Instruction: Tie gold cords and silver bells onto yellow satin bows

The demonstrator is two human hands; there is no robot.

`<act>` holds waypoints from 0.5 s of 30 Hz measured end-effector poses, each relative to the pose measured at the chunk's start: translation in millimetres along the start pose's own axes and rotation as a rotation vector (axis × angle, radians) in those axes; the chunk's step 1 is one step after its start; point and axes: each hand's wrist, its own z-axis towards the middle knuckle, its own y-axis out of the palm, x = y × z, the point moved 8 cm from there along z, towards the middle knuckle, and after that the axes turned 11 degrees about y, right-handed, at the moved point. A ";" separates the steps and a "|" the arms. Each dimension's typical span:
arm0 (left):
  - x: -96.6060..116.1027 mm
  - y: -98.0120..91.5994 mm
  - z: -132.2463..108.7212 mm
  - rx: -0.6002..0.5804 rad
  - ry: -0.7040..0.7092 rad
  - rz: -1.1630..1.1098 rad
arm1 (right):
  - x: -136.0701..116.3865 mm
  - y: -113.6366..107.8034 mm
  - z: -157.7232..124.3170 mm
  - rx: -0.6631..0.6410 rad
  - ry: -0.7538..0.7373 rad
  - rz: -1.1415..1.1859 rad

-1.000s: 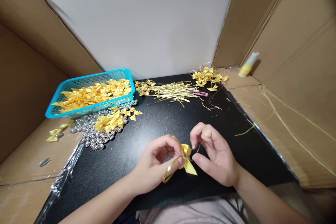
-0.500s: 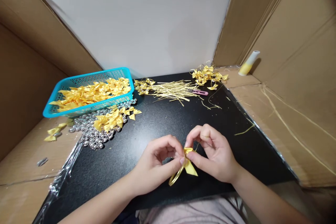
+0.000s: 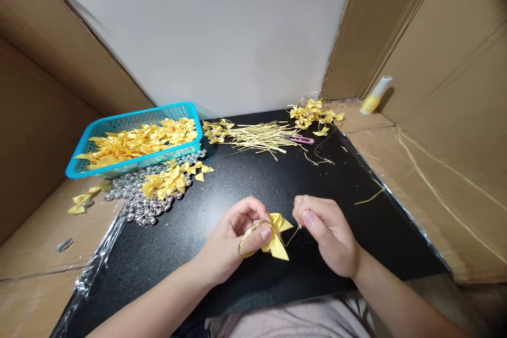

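Observation:
Over the near part of the black table, my left hand (image 3: 241,232) pinches a yellow satin bow (image 3: 279,243) between thumb and fingers. A loop of gold tie (image 3: 244,243) comes off the bow and curves around the left thumb. To the right, my right hand (image 3: 327,229) is closed on a thin yellow thread (image 3: 293,236) that runs across to the bow. Its curled fingers hide the end of the thread. Whether a bead sits on the bow I cannot tell.
A turquoise basket (image 3: 138,163) of yellow bows stands at the back left, with silver beads (image 3: 146,208) and loose bows (image 3: 166,182) before it. Gold ties (image 3: 261,137), a pink thread snipper (image 3: 301,139) and a pile of beaded bows (image 3: 311,113) lie farther back. A thread cone (image 3: 374,97) stands right.
My right hand has left the bow and moved a little right, pulling the thread out. The bow has turned in my left hand, and the gold loop now lies over the thumb.

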 end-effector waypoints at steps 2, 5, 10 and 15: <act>-0.5 3.0 0.3 -0.009 -0.008 -0.044 | -4.2 5.5 0.3 -0.012 -0.042 -0.114; -2.1 5.1 0.2 -0.017 -0.022 -0.067 | -9.1 10.6 0.0 -0.004 -0.087 -0.189; -6.3 2.6 -1.3 -0.026 -0.039 -0.044 | -12.3 15.4 -1.1 -0.023 -0.111 -0.230; -5.5 0.9 -1.7 -0.032 -0.021 0.010 | -12.7 17.2 -0.3 -0.058 -0.113 -0.213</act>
